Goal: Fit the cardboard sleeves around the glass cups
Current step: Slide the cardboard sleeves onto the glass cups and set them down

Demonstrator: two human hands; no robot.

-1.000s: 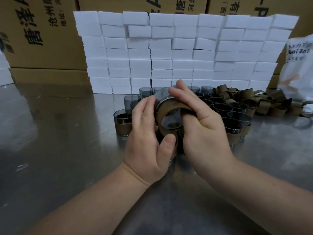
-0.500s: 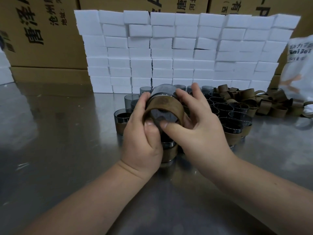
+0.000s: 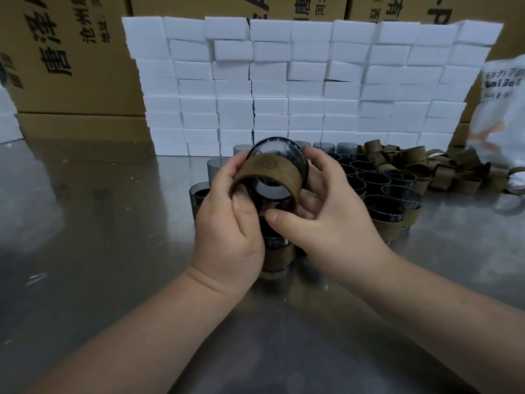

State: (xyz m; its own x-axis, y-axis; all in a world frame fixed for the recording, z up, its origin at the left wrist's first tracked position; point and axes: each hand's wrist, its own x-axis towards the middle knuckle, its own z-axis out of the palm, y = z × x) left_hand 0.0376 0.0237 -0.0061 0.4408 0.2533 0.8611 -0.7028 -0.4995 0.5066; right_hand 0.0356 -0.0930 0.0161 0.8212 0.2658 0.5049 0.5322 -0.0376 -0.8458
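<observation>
A smoky grey glass cup (image 3: 277,150) is held tilted above the table, one end facing me, with a brown cardboard sleeve (image 3: 268,173) wrapped around its body. My left hand (image 3: 230,223) grips the sleeve and cup from the left, thumb on the sleeve's near edge. My right hand (image 3: 324,217) holds the cup from the right, fingers behind it and thumb reaching under. Several more grey cups (image 3: 369,177) stand behind my hands, some wearing sleeves (image 3: 389,227). A heap of loose brown sleeves (image 3: 431,166) lies to the right.
A shiny steel table (image 3: 99,251) carries everything. A wall of stacked white foam blocks (image 3: 298,81) stands behind the cups, with large cardboard boxes (image 3: 65,52) behind it. A white plastic bag (image 3: 502,115) sits at the far right.
Both hands have turned the cup and raised it slightly. The sleeve has slid further along the glass.
</observation>
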